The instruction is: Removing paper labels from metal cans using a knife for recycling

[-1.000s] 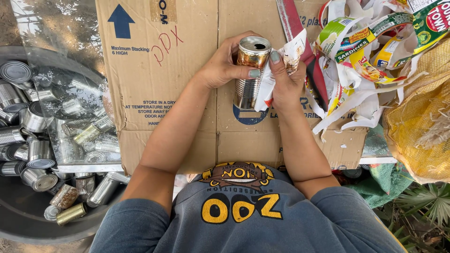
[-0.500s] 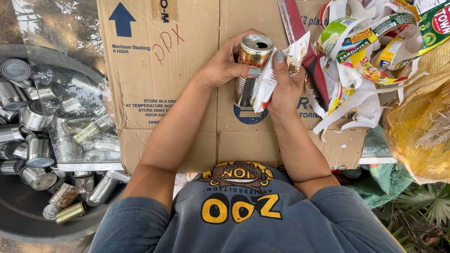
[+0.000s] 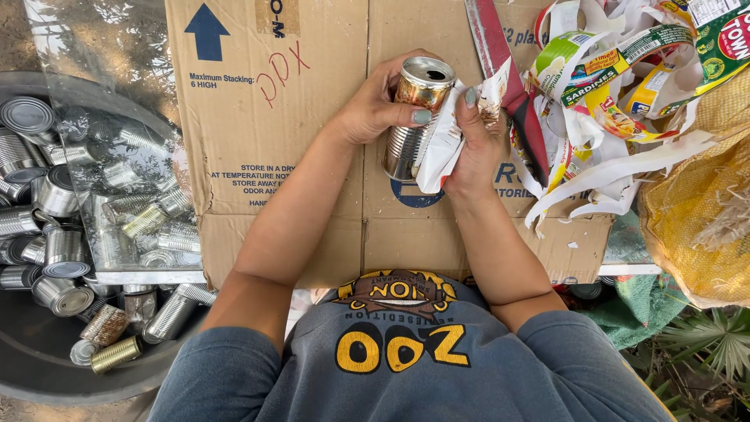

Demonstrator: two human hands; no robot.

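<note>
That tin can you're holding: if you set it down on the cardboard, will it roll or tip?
The tin can is open-topped and looks empty, so probably light and easy to knock over. Its round ribbed wall would likely roll if laid sideways. The half-peeled paper label looks floppy.

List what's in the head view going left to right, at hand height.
Tub of bare tin cans → flattened cardboard box → left hand → tin can → peeled paper label → right hand → pile of torn labels → yellow mesh sack.

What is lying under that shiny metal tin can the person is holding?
A flattened brown cardboard box lies beneath the shiny metal tin can, gripped by the left hand. The right hand and the torn white paper label cover the cardboard just beside the can.
</note>
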